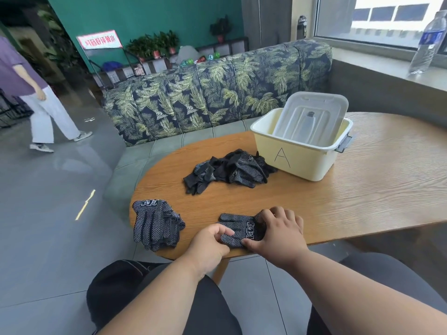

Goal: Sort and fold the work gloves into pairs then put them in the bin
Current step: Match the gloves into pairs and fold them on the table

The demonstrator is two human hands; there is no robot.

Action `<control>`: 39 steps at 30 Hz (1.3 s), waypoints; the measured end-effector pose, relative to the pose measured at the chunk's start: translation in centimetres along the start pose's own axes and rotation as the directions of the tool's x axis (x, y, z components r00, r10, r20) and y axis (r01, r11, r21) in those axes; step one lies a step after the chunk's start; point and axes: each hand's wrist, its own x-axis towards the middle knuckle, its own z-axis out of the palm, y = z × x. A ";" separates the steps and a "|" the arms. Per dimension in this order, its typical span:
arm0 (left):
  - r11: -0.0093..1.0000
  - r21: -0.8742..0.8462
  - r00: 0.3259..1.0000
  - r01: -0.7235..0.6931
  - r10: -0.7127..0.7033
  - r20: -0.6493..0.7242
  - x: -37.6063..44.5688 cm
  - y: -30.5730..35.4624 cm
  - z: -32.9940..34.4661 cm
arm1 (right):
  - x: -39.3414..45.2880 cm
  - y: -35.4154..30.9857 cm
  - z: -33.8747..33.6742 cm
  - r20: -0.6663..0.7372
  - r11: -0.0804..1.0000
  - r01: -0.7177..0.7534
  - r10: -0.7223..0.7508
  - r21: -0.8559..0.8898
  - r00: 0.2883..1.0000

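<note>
Left hand [210, 243], fingers curled, pinching the finger end of a dotted black work glove [239, 229] at the near edge of the table [362, 189]; right hand [281, 232] spread over the cuff end, thumb tucked along the near side, pressing it flat. Both hands on the same glove, close together. Impossible to tell whether one glove or two lie stacked there.

Likely trouble: glove very near the table edge, so a pull toward the body could drag it off onto the floor. Knit fabric limp and grippy with the dots; a fold could spring open once the hands lift, or the layers shift out of line if the right hand eases off too soon.

Left of the hands, a small stack of matched gloves [156, 224] near the left rim, fingers hanging close to the edge; a nudge from the left forearm could push it over. Farther off, mid-table, the unsorted glove heap [227, 170], tangled, so one tug may bring several.

Far right, cream bin marked A [300, 155] with its clear lid [312, 114] leaning inside the opening; lid blocking much of the space, likely to need moving before any pair goes in.
</note>
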 end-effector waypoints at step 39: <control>0.452 0.845 0.844 -0.286 0.537 -0.002 -0.4 1.2 7.0 | 1.6 2.2 -2.2 0.074 0.987 -0.159 0.156 0.029 0.985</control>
